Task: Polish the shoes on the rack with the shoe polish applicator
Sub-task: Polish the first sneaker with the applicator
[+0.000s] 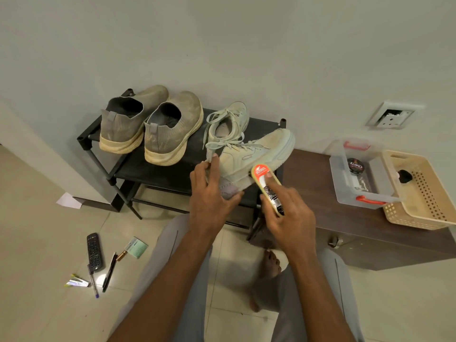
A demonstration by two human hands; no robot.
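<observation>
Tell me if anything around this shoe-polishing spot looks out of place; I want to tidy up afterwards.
Yes: a remote control, pens, a small tube and a green card lie scattered on the floor tiles left of the person's knees. A loose paper sits by the shoe rack foot.

We see our left hand gripping the heel end of a pale laced sneaker, tilted on its side over the black shoe rack. Our right hand holds the shoe polish applicator, index finger laid along its back, its tip against the sneaker's sole edge. A second pale sneaker and a grey slip-on pair rest on the rack. On the counter sit a clear box and beige basket.
</observation>
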